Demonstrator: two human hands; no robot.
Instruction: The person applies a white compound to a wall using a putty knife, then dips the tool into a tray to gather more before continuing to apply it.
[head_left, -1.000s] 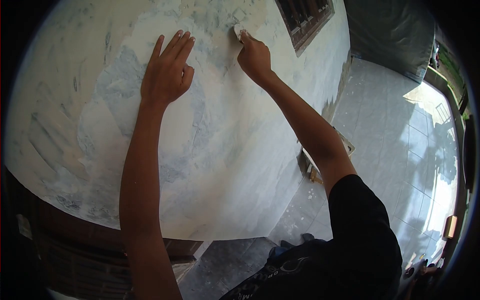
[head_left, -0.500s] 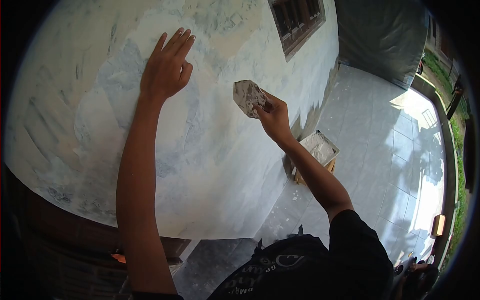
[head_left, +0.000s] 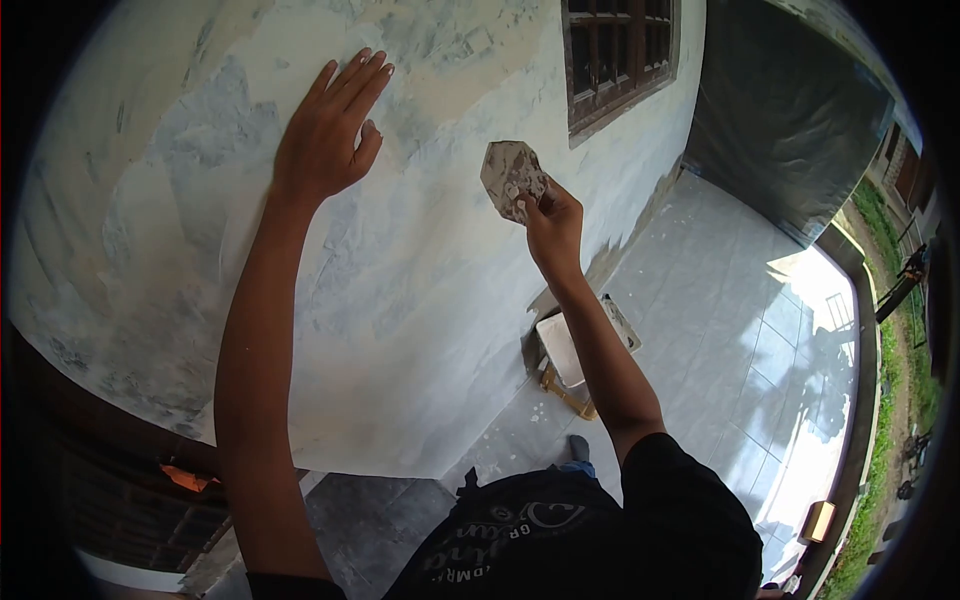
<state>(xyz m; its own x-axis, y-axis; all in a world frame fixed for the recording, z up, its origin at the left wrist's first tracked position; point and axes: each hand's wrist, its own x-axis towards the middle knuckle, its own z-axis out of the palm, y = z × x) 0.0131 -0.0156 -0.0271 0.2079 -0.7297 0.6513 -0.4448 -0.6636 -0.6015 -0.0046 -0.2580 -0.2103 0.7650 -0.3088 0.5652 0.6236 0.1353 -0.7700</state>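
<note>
My left hand (head_left: pixel 325 135) lies with its palm against the patchy white wall (head_left: pixel 400 260), fingers stretched upward and the thumb apart. To its right, my right hand (head_left: pixel 555 225) grips a flat, angular scraper (head_left: pixel 513 182) smeared with grey-white plaster. The scraper is raised in front of the wall; whether it touches the surface I cannot tell. Below my right forearm, partly hidden by it, stands a pale tray (head_left: pixel 562 348) with white residue, on a wooden support (head_left: pixel 566 393).
A barred wooden window (head_left: pixel 620 60) is set in the wall at the top. Dark sheeting (head_left: pixel 785 110) hangs at the upper right. Grey floor covering (head_left: pixel 690 290) runs along the wall. A yellowish block (head_left: pixel 817 521) lies by the right-hand ledge. An orange object (head_left: pixel 188 478) shows at lower left.
The view has shifted, showing more of the window and a foot below. My right hand and the scraper sit slightly higher and more upright. My left hand remains on the wall.
</note>
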